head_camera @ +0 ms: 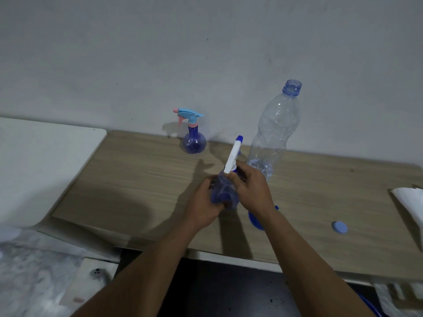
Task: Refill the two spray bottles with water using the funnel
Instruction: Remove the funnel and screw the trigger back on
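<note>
Blue plastic is gripped over the near middle of the surface (137,179): one spray bottle (223,191) is held between both hands. The left hand (203,202) is wrapped round its body from the left, and the right hand (249,186) is curled round its neck, just under the white head (233,156). The bottle's long axis is tilted away from the person, and the head's blue tip is pointed toward the wall (206,53), slightly right. Whether its base touches the surface cannot be told. Just beside it, under the right wrist, one blue funnel (255,221) is partly hidden. One blue cap (340,227) is seen lying further right, well apart. Behind the hands, one clear water bottle (274,131) is stood upright, uncapped, with a little water at its bottom. Farthest, near the wall, the second spray bottle (194,140), round-bodied, is stood upright, its light-blue and pink nozzle pointed left. Two spray bottles are counted in all.
</note>
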Motion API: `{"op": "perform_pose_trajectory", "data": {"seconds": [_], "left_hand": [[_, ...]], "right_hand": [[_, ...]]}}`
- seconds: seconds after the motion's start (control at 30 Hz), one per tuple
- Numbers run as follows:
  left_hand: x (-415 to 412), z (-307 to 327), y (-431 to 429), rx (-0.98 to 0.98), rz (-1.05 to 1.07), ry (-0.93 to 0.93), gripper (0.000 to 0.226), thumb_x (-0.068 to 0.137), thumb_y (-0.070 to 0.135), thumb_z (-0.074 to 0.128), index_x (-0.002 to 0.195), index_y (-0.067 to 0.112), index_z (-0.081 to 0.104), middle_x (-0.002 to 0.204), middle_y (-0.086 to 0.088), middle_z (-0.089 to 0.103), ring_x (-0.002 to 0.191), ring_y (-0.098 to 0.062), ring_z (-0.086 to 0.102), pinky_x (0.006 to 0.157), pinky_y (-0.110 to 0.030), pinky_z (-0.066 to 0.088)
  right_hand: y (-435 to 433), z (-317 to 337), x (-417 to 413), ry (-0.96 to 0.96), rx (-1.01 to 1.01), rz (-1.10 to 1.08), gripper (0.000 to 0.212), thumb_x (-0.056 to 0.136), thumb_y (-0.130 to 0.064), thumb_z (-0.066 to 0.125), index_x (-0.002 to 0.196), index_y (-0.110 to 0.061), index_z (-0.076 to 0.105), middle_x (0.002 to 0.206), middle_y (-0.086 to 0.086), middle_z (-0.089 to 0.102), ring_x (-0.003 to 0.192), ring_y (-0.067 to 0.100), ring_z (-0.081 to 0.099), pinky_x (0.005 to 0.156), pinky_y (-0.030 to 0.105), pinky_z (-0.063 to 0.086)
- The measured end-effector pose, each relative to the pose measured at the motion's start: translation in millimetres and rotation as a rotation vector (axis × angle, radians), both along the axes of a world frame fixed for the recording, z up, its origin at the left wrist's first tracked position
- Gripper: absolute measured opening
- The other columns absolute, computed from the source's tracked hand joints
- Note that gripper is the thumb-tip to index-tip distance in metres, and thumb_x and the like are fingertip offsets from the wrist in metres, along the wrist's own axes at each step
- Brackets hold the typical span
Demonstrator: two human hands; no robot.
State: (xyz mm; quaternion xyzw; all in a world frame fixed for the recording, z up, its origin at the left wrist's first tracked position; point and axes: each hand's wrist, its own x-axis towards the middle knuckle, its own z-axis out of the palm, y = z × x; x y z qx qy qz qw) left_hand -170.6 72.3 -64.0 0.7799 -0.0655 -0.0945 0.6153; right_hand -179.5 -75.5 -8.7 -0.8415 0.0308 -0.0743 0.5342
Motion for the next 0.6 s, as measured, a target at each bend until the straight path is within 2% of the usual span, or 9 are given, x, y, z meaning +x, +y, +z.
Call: {"op": "perform_pose_trajectory", "data": {"seconds": [0.07, 0.1, 0.2, 0.27, 0.33, 0.4, 0.5, 0.53, 0.6], "left_hand": [[6, 2, 8, 0.045, -0.059, -0.009, 0.071, 0.070, 0.016, 0.085, 0.123, 0.049, 0.053, 0.116, 0.023, 0.067, 0.111, 0.000, 0.063, 0.093, -0.028, 0.055], [8, 2, 9, 0.042, -0.081, -0.008, 0.072, 0.072, 0.013, 0.083, 0.125, 0.049, 0.053, 0.116, 0.023, 0.067, 0.113, -0.002, 0.063, 0.093, -0.027, 0.054], [6, -5, 5, 0.013, -0.053, -0.014, 0.068, 0.073, 0.012, 0.080, 0.129, 0.041, 0.057, 0.119, 0.010, 0.070, 0.113, -0.015, 0.066, 0.096, -0.041, 0.054], [2, -10, 2, 0.000, -0.014, -0.028, 0.068, 0.073, 0.005, 0.078, 0.130, 0.037, 0.059, 0.117, 0.007, 0.071, 0.109, -0.016, 0.068, 0.096, -0.047, 0.054], [-2, -14, 1, 0.021, 0.017, -0.042, 0.066, 0.072, -0.001, 0.076, 0.129, 0.028, 0.060, 0.111, 0.007, 0.073, 0.103, -0.013, 0.070, 0.093, -0.047, 0.055], [-4, -18, 1, 0.045, 0.036, -0.039, 0.064, 0.071, 0.001, 0.077, 0.128, 0.026, 0.061, 0.107, 0.008, 0.074, 0.099, -0.012, 0.071, 0.090, -0.046, 0.057], [-6, -16, 2, 0.112, 0.054, -0.079, 0.062, 0.072, 0.007, 0.081, 0.124, 0.035, 0.062, 0.104, 0.012, 0.075, 0.096, -0.006, 0.071, 0.086, -0.036, 0.058], [-9, -13, 2, 0.124, 0.061, -0.067, 0.061, 0.074, 0.007, 0.081, 0.122, 0.039, 0.061, 0.101, 0.013, 0.074, 0.095, -0.004, 0.070, 0.084, -0.029, 0.057], [-16, -9, -1, 0.125, 0.107, -0.040, 0.059, 0.078, 0.000, 0.078, 0.124, 0.031, 0.060, 0.098, 0.018, 0.070, 0.091, 0.006, 0.068, 0.077, -0.010, 0.050]], "right_hand": [[-5, 4, 1, 0.018, 0.013, 0.067, 0.021, 0.097, -0.025, 0.063, 0.115, -0.018, 0.068, 0.099, -0.007, 0.074, 0.095, 0.009, 0.069, 0.086, 0.034, 0.058], [-6, 4, 1, 0.024, 0.026, 0.093, 0.020, 0.097, -0.025, 0.062, 0.115, -0.020, 0.069, 0.099, -0.007, 0.074, 0.096, 0.008, 0.069, 0.087, 0.033, 0.057], [-3, 2, 0, 0.013, 0.016, 0.073, 0.021, 0.097, -0.026, 0.061, 0.117, -0.021, 0.068, 0.100, -0.009, 0.073, 0.095, 0.008, 0.068, 0.085, 0.032, 0.057], [2, -4, -1, -0.022, -0.045, 0.002, 0.024, 0.097, -0.027, 0.062, 0.119, -0.021, 0.067, 0.096, -0.010, 0.072, 0.089, 0.008, 0.067, 0.078, 0.030, 0.056], [7, -6, -4, -0.051, -0.090, -0.050, 0.023, 0.097, -0.025, 0.063, 0.118, -0.019, 0.068, 0.086, -0.010, 0.069, 0.077, 0.004, 0.064, 0.068, 0.023, 0.049], [12, -6, -8, -0.078, -0.140, -0.075, 0.018, 0.097, -0.023, 0.062, 0.113, -0.016, 0.068, 0.079, -0.009, 0.064, 0.068, 0.003, 0.059, 0.060, 0.015, 0.041], [19, -7, -14, -0.108, -0.146, -0.111, 0.017, 0.097, -0.022, 0.062, 0.112, -0.016, 0.066, 0.082, -0.009, 0.063, 0.074, 0.007, 0.060, 0.064, 0.017, 0.043], [21, -6, -16, -0.112, -0.131, -0.113, 0.018, 0.098, -0.022, 0.062, 0.115, -0.018, 0.065, 0.086, -0.010, 0.063, 0.079, 0.007, 0.062, 0.068, 0.019, 0.046], [25, -6, -20, -0.098, -0.052, -0.103, 0.026, 0.096, -0.026, 0.065, 0.121, -0.024, 0.056, 0.097, -0.014, 0.063, 0.091, 0.003, 0.063, 0.074, 0.016, 0.047]]}}
